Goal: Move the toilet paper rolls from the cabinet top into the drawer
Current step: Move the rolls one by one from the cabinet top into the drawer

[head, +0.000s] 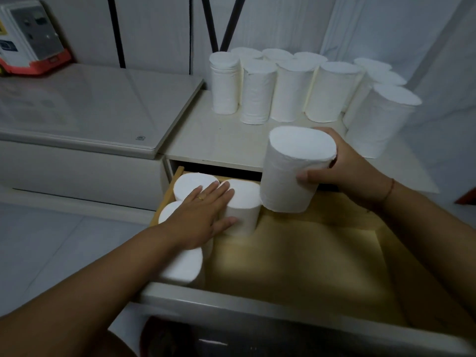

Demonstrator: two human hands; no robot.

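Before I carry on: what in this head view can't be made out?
1. Drawer rolls: the left hand and left forearm cover part of the group in the drawer; count unsure.
2. Back rolls on the cabinet top: front rolls hide most of them.
3. Held roll in the right hand: whether its base touches the drawer floor is unclear.
4. Drawer's right side: the right forearm covers it.
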